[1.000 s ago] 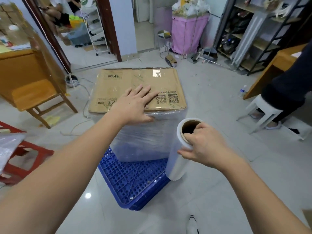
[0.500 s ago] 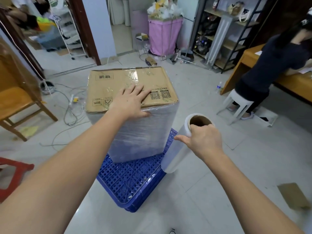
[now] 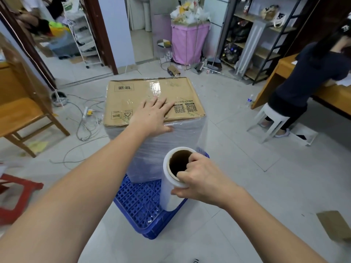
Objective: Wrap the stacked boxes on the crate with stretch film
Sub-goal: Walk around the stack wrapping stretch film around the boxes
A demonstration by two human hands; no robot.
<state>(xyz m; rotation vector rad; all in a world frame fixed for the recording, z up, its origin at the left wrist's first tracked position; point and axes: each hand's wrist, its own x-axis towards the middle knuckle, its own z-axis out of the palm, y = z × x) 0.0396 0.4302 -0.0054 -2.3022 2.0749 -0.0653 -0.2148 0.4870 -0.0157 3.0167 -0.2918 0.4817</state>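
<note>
A stack of cardboard boxes point(image 3: 133, 95) stands on an upturned blue plastic crate point(image 3: 136, 207). Clear film covers the stack's sides point(image 3: 152, 149). My left hand point(image 3: 152, 116) lies flat on the top box near its front edge, fingers straight. My right hand point(image 3: 199, 181) grips the upper end of a stretch film roll point(image 3: 169, 196), fingers hooked into its cardboard core. The roll stands upright close to the stack's near right corner. A sheet of film point(image 3: 202, 135) runs from the roll up to that corner.
Loose cables point(image 3: 83, 126) lie on the tiles left of the stack. A wooden chair point(image 3: 24, 118) and a red stool point(image 3: 17, 194) stand at the left. A person point(image 3: 307, 80) sits on a white stool at the right by a wooden desk. Cardboard point(image 3: 334, 224) lies lower right.
I have stepped around the stack, so the view has swung. The roll has come closer to the stack's right corner and now stands more upright. My left hand stayed on the top box.
</note>
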